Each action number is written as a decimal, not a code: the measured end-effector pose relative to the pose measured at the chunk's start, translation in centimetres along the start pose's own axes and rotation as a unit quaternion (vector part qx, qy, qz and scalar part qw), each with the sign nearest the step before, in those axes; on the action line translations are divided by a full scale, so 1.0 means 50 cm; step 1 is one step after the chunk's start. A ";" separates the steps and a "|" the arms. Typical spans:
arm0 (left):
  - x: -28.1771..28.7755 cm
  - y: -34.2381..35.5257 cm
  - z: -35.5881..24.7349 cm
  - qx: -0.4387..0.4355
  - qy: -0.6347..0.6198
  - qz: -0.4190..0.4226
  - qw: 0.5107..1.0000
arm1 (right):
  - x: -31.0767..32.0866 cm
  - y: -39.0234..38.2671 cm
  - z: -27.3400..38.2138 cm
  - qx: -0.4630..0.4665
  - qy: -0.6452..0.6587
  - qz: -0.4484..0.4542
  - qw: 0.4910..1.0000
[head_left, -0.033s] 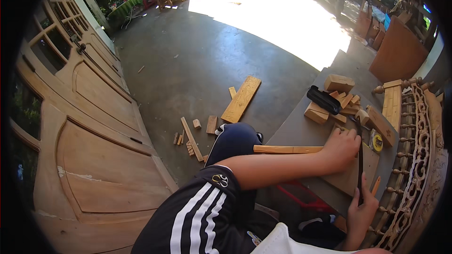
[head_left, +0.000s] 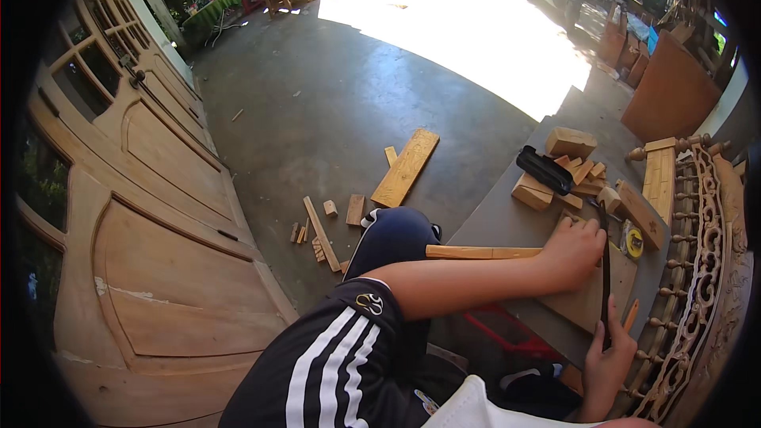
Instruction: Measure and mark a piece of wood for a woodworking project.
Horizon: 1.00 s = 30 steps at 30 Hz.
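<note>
My left hand (head_left: 572, 254) reaches across from the lower left with its fingers curled and pressed down at the edge of a long, thin black strip (head_left: 607, 273). A narrow wooden stick (head_left: 482, 252) runs out to the left from beneath that hand. Nearer to me, my right hand (head_left: 609, 357) pinches the near end of the black strip between thumb and fingers. An orange stick-shaped tool (head_left: 631, 315) shows beside the right fingers; whether they touch it I cannot tell. Under both hands lies a flat wooden board (head_left: 577, 309) on a grey tabletop (head_left: 507, 210).
Wood blocks (head_left: 571, 142), a black case (head_left: 544, 169) and a yellow tape measure (head_left: 633, 242) sit on the table's far side. Carved wooden railing (head_left: 697, 222) borders the right. Wood offcuts (head_left: 321, 234) and a plank (head_left: 406, 166) lie on the floor; wooden doors (head_left: 182, 285) stand left.
</note>
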<state>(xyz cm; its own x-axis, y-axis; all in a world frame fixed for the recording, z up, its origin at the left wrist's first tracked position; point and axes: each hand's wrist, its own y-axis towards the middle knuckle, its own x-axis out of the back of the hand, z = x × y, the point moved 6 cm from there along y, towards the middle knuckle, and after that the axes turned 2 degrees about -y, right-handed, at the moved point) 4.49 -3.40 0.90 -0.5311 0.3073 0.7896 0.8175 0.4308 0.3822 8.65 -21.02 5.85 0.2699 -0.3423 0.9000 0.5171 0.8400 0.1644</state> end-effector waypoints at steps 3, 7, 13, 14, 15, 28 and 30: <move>0.000 -0.005 0.014 0.017 -0.043 0.013 0.999 | 0.012 -0.012 0.013 -0.021 -0.016 0.037 0.999; -0.006 0.012 0.008 -0.016 -0.071 0.018 0.997 | -0.006 0.006 0.001 0.036 -0.004 -0.025 0.999; 0.006 0.016 0.004 -0.016 -0.079 0.006 0.997 | -0.034 0.054 -0.007 0.037 0.034 -0.065 0.997; 0.008 0.013 0.006 -0.006 -0.071 0.003 0.997 | -0.029 0.047 0.000 0.036 0.031 -0.067 0.997; 0.012 0.015 0.005 -0.007 -0.074 -0.003 0.997 | -0.019 0.043 0.006 0.015 0.019 -0.039 0.999; 0.001 0.015 0.014 -0.031 -0.073 0.030 0.996 | -0.025 0.033 -0.005 -0.027 0.001 -0.013 1.000; 0.005 0.015 0.008 -0.034 -0.069 0.026 0.997 | -0.036 0.052 -0.009 0.017 0.024 -0.070 0.997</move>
<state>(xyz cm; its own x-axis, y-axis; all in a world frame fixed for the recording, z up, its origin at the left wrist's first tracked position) 4.89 -2.64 1.19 -0.5087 0.4436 0.7378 0.8557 0.3547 0.3768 9.88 -18.39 4.46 0.2359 -0.4764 0.8470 0.5246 0.7961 0.3017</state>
